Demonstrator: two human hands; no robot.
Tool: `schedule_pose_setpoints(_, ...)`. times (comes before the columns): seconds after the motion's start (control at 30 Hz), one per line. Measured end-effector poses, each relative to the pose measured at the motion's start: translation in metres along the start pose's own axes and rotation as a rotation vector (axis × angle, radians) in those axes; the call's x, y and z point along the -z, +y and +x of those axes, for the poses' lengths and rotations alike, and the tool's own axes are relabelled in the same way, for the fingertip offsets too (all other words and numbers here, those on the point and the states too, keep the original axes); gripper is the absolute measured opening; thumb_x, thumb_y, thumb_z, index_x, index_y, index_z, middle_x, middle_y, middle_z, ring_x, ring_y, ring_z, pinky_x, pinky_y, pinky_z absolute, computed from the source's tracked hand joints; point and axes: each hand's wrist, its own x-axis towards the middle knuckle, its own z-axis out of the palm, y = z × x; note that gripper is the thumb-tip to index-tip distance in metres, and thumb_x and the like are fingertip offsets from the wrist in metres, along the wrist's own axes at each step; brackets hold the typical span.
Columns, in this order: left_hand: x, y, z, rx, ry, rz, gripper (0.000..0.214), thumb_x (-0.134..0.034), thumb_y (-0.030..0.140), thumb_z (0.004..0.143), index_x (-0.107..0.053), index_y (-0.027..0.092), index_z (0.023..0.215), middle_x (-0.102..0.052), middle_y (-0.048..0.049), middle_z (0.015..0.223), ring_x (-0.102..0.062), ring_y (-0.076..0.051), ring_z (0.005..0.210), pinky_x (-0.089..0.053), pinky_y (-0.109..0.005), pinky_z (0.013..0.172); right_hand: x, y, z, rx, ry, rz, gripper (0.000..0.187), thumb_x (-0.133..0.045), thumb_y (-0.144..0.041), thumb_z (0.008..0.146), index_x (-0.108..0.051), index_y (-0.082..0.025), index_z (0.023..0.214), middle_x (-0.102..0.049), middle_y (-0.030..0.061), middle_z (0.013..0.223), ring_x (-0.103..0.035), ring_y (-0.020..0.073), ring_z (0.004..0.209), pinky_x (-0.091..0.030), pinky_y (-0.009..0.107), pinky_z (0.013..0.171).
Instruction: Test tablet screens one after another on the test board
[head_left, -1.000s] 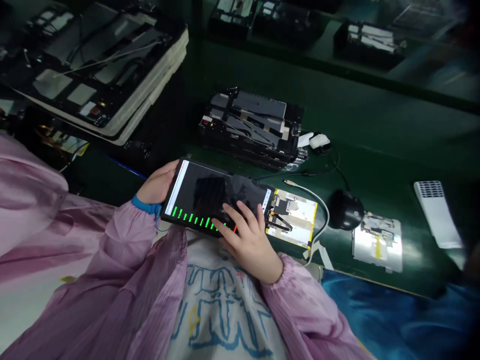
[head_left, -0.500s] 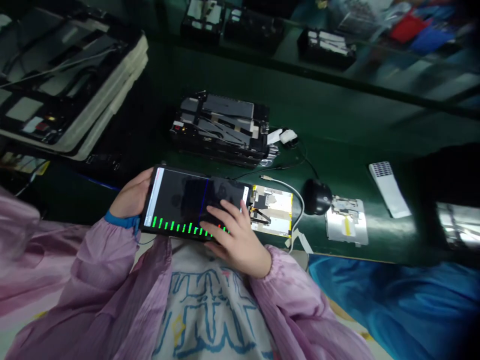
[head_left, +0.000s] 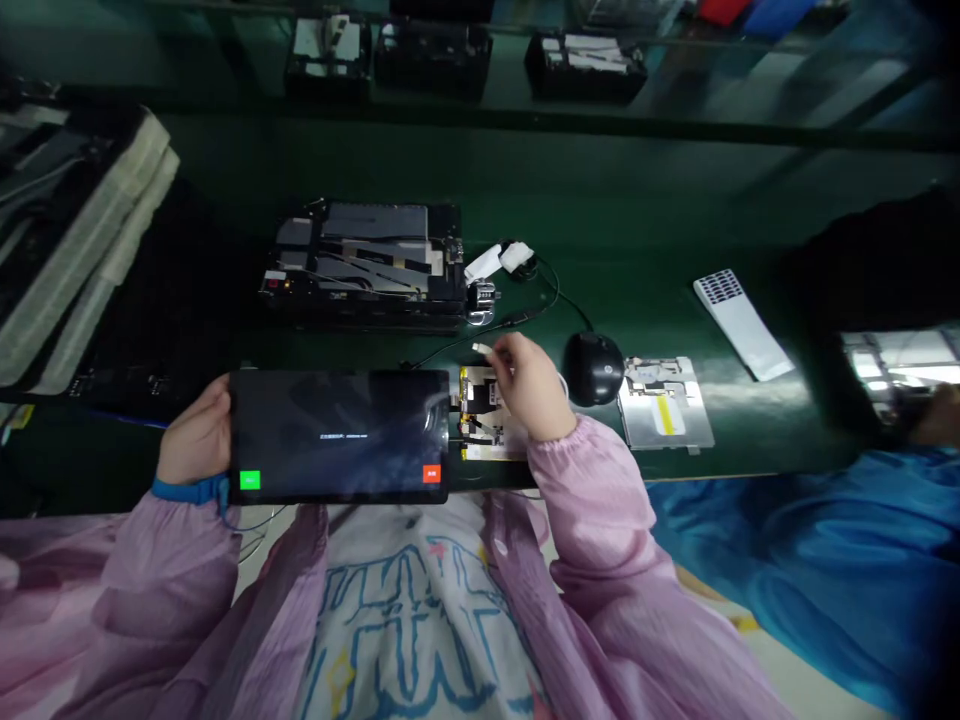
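My left hand (head_left: 196, 432) is closed on the left edge of a tablet screen (head_left: 337, 420), whose dark display shows a small line of text, a green button at lower left and a red one at lower right. To the right of the screen lies a board with a battery pack (head_left: 480, 412), joined to it at the edge. Above that board my right hand (head_left: 529, 378) pinches a white USB cable (head_left: 482, 349) near its plug, which points left. The rest of the cable is mostly hidden behind the hand.
Behind the screen sits a stack of black tablet parts (head_left: 367, 265). A round black device (head_left: 593, 367), a metal plate with a board (head_left: 666, 403) and a white strip (head_left: 742, 325) lie to the right. Large padded panels (head_left: 90, 250) stand at left; a co-worker's blue sleeve (head_left: 840, 560) is at right.
My right hand has left the screen and taken hold of the white cable. The display went from green bars to a dark page with two buttons. The view has shifted.
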Motion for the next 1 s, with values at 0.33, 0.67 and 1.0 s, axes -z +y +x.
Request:
schedule_pose_setpoints(0.33,-0.015,0.007,-0.001,-0.021,0.039,0.158,0.021,-0.059,0.042,0.079,-0.068,0.04,0.098,-0.071,0.0127,0.108,-0.049,-0.031,0.124,-0.042,-0.056,0.103,0.009,-0.018,-0.062,0.129,-0.149,0.449,0.009,-0.056,-0.023,0.089,-0.063,-0.018,0.088,-0.068,0.0048,0.082,-0.062,0.0156,0.073,-0.048,0.027,0.064)
schedule_pose_setpoints(0.67,-0.014,0.003,0.003,-0.088,0.109,0.156,0.035,-0.069,0.047,0.067,-0.068,0.033,0.099,-0.073,0.0038,0.095,-0.053,-0.035,0.119,-0.048,-0.057,0.096,0.003,-0.008,-0.064,0.228,-0.132,0.5,0.007,-0.057,-0.02,0.088,-0.063,-0.016,0.089,-0.065,0.0053,0.077,-0.061,0.0153,0.068,-0.047,0.026,0.062)
schedule_pose_setpoints(1.0,-0.023,0.006,0.005,-0.081,0.171,-0.012,0.061,-0.089,0.041,0.038,-0.07,0.019,0.091,-0.072,-0.0029,0.076,-0.068,-0.029,0.091,-0.055,-0.044,0.09,-0.003,-0.005,-0.065,0.277,-0.118,0.496,0.009,-0.054,-0.02,0.09,-0.062,-0.018,0.091,-0.065,0.0052,0.078,-0.061,0.0155,0.069,-0.048,0.026,0.061)
